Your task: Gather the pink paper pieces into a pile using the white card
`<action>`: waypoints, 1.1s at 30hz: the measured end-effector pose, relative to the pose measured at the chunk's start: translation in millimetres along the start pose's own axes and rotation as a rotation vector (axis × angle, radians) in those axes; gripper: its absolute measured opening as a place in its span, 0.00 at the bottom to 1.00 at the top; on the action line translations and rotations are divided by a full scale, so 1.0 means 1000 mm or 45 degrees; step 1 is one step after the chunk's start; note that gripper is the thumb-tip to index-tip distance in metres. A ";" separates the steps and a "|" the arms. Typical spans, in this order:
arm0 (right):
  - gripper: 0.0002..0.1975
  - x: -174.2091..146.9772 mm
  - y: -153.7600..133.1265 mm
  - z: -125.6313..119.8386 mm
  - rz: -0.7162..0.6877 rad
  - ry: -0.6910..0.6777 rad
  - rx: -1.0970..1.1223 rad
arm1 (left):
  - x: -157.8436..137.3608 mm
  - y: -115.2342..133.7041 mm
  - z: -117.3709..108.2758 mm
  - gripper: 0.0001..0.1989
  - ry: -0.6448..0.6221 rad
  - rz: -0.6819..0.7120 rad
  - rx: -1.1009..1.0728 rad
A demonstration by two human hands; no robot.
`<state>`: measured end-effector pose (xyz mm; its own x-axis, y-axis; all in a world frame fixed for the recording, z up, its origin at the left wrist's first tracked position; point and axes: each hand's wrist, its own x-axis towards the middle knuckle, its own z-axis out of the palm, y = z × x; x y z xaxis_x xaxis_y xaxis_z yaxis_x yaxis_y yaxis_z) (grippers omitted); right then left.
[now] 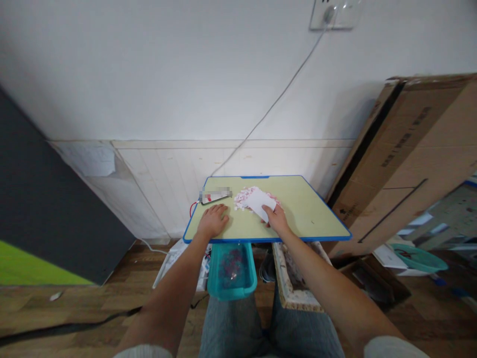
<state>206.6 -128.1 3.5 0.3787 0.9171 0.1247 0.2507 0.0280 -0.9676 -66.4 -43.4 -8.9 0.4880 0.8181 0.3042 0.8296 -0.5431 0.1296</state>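
My right hand (pixel 275 219) grips a white card (pixel 258 203) by its near right corner, thumb on top. The card covers part of a pile of small pink and white pieces (pixel 242 197) on the pale yellow-green table (pixel 298 211). What the pieces are is too small to tell. My left hand (pixel 213 220) lies flat on the table's left part, holding nothing, its fingers pointing toward the wall. Just beyond those fingers is a phone (pixel 215 197), partly blurred, with a red cable at its left end.
Below the front edge stand a teal plastic bin (pixel 233 293) with reddish contents and an open, worn box (pixel 301 303). Large cardboard boxes (pixel 410 149) lean at the right. A white cord (pixel 274 103) runs down the wall from the socket (pixel 333 15). A dark panel (pixel 55 199) stands left.
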 end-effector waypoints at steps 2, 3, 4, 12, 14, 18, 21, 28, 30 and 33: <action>0.25 0.003 -0.003 0.004 -0.052 0.014 -0.025 | 0.001 -0.002 0.003 0.24 0.009 -0.001 -0.005; 0.24 0.004 -0.004 0.006 -0.078 0.019 -0.038 | 0.001 -0.003 0.004 0.24 0.014 -0.005 -0.009; 0.24 0.006 -0.005 0.008 -0.113 0.022 -0.057 | 0.001 -0.004 0.006 0.24 0.018 -0.008 -0.013; 0.22 0.014 0.008 0.016 -0.408 0.107 -0.337 | 0.001 -0.006 0.009 0.24 0.048 0.018 -0.024; 0.22 0.017 0.013 0.016 -0.435 0.103 -0.396 | 0.000 -0.006 0.008 0.24 0.054 0.021 -0.022; 0.21 0.022 0.021 0.017 -0.470 0.071 -0.415 | 0.000 -0.005 0.008 0.24 0.057 0.019 -0.022; 0.20 0.024 0.025 0.018 -0.456 0.066 -0.374 | 0.000 -0.005 0.008 0.24 0.063 0.018 -0.028; 0.21 0.018 0.024 0.017 -0.464 0.133 -0.320 | 0.000 -0.005 0.007 0.24 0.060 0.028 -0.031; 0.20 0.016 0.021 0.015 -0.449 0.155 -0.364 | 0.000 -0.005 0.006 0.24 0.058 0.027 -0.033; 0.21 0.014 0.018 0.010 -0.450 0.210 -0.453 | 0.000 -0.004 0.006 0.24 0.067 0.031 -0.037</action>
<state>207.4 -110.8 -14.8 0.3441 0.8006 0.4906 0.6647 0.1614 -0.7295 -68.0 -40.0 -14.6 0.4925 0.7939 0.3566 0.8089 -0.5687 0.1488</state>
